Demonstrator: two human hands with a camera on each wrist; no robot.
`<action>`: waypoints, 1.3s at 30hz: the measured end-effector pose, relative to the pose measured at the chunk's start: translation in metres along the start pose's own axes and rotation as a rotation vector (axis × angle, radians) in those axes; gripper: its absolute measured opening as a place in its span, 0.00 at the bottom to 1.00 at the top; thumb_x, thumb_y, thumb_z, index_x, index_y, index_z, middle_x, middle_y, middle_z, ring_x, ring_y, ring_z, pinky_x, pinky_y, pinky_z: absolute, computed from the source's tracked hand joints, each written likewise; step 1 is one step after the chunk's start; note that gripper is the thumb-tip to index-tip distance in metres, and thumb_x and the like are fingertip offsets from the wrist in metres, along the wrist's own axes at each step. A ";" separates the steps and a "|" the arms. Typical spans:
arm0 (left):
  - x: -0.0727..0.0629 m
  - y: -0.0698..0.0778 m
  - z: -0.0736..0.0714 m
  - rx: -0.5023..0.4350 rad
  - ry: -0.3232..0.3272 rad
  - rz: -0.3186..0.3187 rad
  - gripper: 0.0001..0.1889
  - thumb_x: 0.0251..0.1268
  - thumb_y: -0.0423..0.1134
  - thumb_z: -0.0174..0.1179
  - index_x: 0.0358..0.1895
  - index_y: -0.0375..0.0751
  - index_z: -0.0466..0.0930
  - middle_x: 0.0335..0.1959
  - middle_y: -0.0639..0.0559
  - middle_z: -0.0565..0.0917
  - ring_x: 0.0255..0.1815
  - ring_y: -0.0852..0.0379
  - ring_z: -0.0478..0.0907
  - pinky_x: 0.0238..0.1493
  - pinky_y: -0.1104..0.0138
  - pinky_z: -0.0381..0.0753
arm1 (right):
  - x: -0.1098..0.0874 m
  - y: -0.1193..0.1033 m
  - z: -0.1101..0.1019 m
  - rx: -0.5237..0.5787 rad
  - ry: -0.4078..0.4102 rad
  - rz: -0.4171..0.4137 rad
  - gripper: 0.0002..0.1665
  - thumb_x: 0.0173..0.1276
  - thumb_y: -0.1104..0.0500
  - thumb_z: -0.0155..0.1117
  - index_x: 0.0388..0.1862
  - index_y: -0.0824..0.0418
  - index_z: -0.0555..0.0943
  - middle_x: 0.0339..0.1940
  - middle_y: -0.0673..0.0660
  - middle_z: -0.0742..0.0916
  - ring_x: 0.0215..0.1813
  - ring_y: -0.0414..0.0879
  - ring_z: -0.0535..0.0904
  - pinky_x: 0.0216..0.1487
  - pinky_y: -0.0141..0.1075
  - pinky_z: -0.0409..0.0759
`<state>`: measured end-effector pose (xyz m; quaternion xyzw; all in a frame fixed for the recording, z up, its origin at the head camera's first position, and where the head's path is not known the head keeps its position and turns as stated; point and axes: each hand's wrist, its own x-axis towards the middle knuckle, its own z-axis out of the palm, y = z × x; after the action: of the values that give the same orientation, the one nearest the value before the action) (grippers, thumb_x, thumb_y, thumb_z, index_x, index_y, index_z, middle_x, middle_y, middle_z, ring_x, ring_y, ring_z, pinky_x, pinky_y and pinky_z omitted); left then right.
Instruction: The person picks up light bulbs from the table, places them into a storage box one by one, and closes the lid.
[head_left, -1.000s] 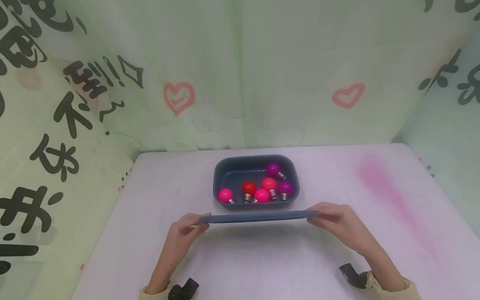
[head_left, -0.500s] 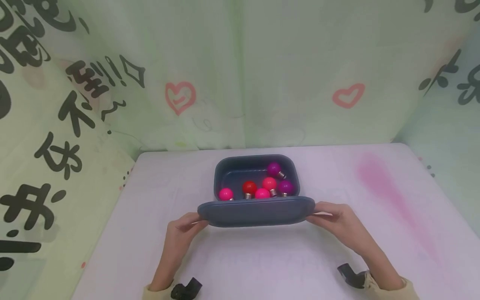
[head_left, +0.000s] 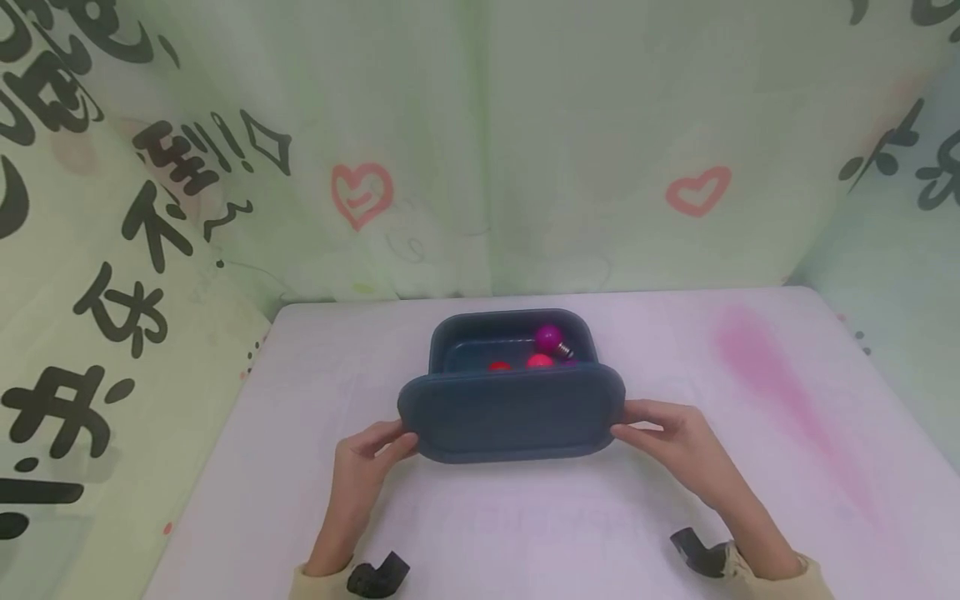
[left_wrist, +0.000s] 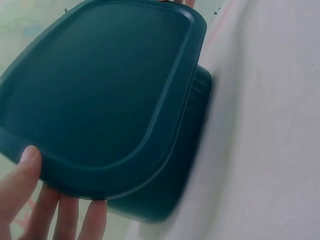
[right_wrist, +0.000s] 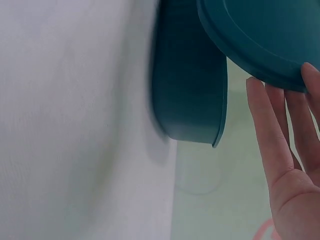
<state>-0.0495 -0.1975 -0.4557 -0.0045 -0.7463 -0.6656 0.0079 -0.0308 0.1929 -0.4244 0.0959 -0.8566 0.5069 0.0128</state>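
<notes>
A dark blue oblong lid [head_left: 512, 417] tilts up in front of a matching box [head_left: 480, 320], its broad face toward me. My left hand [head_left: 369, 468] pinches the lid's left end, thumb on the near face and fingers behind, as the left wrist view also shows. At the opposite end my right hand [head_left: 678, 442] pinches the rim the same way. Inside the box lie several bulb-shaped pieces with metal screw bases: a purple bulb [head_left: 549, 337] at the back right, a pink bulb [head_left: 539, 361], and a red one mostly covered. The lid hides the box's front part.
Both things are over a table with a white cloth [head_left: 525, 533], which has a pink stain [head_left: 772, 375] on the right. Behind and beside it hangs a pale green curtain [head_left: 570, 125] with dark writing and red hearts. Wrist cameras sit at both sleeves.
The lid has turned from edge-on to showing its broad face, its upper edge rising over the box's front and covering several bulbs. Both hands keep their grip and have hardly moved.
</notes>
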 end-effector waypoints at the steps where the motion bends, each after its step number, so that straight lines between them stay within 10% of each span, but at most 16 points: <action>1: 0.000 0.000 0.000 -0.006 -0.001 0.000 0.15 0.60 0.35 0.69 0.50 0.35 0.86 0.44 0.48 0.88 0.45 0.58 0.86 0.49 0.64 0.83 | 0.000 0.000 0.000 -0.002 0.005 0.003 0.17 0.63 0.59 0.73 0.50 0.61 0.86 0.45 0.55 0.90 0.48 0.29 0.82 0.47 0.26 0.81; 39: 0.014 -0.007 0.007 -0.009 0.018 -0.106 0.20 0.59 0.39 0.71 0.54 0.38 0.84 0.44 0.39 0.85 0.34 0.56 0.86 0.33 0.63 0.85 | 0.007 0.011 0.007 0.129 -0.006 0.060 0.31 0.66 0.64 0.68 0.66 0.70 0.73 0.44 0.67 0.85 0.40 0.36 0.85 0.38 0.36 0.85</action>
<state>-0.0638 -0.1909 -0.4632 0.0410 -0.7425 -0.6683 -0.0207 -0.0387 0.1911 -0.4364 0.0725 -0.8246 0.5610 -0.0111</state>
